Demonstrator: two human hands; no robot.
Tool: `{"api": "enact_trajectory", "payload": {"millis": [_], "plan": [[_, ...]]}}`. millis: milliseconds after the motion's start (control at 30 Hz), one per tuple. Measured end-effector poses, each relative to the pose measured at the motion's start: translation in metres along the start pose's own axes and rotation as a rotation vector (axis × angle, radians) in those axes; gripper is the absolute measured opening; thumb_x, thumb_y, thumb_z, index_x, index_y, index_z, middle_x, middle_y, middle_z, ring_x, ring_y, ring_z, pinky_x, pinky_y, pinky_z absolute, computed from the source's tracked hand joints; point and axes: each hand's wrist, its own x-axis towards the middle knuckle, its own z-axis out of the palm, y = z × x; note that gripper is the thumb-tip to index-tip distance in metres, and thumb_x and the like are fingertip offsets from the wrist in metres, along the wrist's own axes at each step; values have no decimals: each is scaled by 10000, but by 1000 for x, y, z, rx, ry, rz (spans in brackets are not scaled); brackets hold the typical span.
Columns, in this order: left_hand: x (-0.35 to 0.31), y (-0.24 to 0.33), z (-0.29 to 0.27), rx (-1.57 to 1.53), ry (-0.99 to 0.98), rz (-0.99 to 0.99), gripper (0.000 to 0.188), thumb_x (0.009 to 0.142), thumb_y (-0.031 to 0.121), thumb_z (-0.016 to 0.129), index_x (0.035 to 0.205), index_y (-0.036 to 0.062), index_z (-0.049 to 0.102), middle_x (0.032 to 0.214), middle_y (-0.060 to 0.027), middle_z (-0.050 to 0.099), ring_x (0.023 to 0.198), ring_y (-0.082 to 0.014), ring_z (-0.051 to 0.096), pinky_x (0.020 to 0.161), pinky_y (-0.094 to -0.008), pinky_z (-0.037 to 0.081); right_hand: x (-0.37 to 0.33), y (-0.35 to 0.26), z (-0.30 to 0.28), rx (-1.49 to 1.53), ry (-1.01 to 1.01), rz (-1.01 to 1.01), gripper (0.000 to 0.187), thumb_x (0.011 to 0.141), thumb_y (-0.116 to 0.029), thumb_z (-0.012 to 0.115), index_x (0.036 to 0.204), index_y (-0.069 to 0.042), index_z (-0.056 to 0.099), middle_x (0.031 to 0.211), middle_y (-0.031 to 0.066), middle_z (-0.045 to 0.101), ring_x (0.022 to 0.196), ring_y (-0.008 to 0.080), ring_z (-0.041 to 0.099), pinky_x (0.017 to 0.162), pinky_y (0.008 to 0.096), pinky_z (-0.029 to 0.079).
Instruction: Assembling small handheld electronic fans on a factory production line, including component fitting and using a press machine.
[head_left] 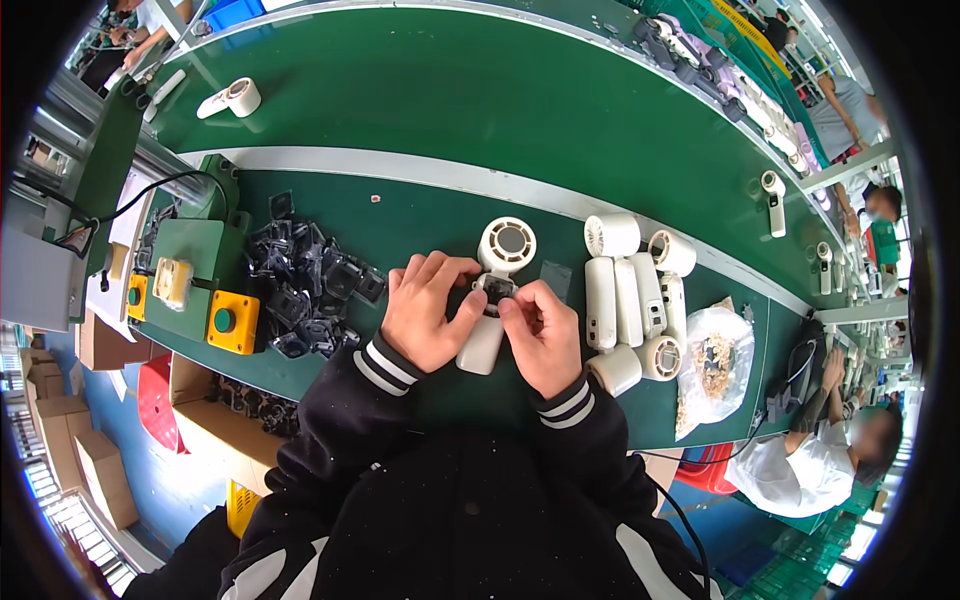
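Observation:
A white handheld fan (pixel 508 246) lies on the green bench in front of me, its round head away from me and its handle toward me. My left hand (pixel 432 312) grips it from the left, with the index finger at its neck and the thumb along the handle. A small dark square part (pixel 496 289) sits on the fan just below the head. My right hand (pixel 543 338) pinches at this part from the right with thumb and index finger. The fingertips hide some of its edge.
Left lies a heap of dark plastic parts (pixel 300 270) beside a green press fixture with a yellow button box (pixel 233 322). To the right are several white fans (pixel 628 300) and a clear bag (pixel 716 365) of small pieces. A raised green shelf (pixel 430 90) runs behind. Other people sit at right.

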Motion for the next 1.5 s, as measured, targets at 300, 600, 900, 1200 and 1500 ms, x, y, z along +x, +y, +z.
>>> {"api": "enact_trajectory", "payload": {"millis": [300,600,900,1200,1500], "plan": [[-4,-1,16,96,13,64,318,861,285,585,1096,74,620,948,-69,648,875,-266,582,774,-413,385,-4,-5,-4,-159,-34,140,282,995,-164,477,1227,-8,511,820,85,639,572,141,551,499,304,454],[26,16,19,-519,121,312,392,932,79,511,1310,3,440,1000,-171,509,892,-357,545,778,-411,463,19,-13,-12,70,115,-235,386,1006,-95,451,1354,40,353,1279,183,501,1156,234,502,995,339,378],[28,9,23,-583,29,267,410,928,99,519,1318,0,441,1013,-170,495,932,-349,514,835,-421,433,18,4,-18,122,134,-263,400,1005,-114,441,1364,47,368,1298,184,500,1167,237,501,986,341,385],[25,10,24,-678,100,391,314,850,195,656,1088,8,576,1053,-126,516,985,-311,490,877,-403,401,13,38,-26,360,42,-353,413,996,-111,459,1357,77,392,1346,213,467,1212,275,486,1033,370,371],[27,12,24,-680,74,398,256,848,182,654,1029,14,584,981,-117,511,936,-303,483,835,-389,398,15,37,-28,378,23,-364,410,990,-91,453,1352,91,393,1353,218,458,1227,289,483,1058,388,366]]}}
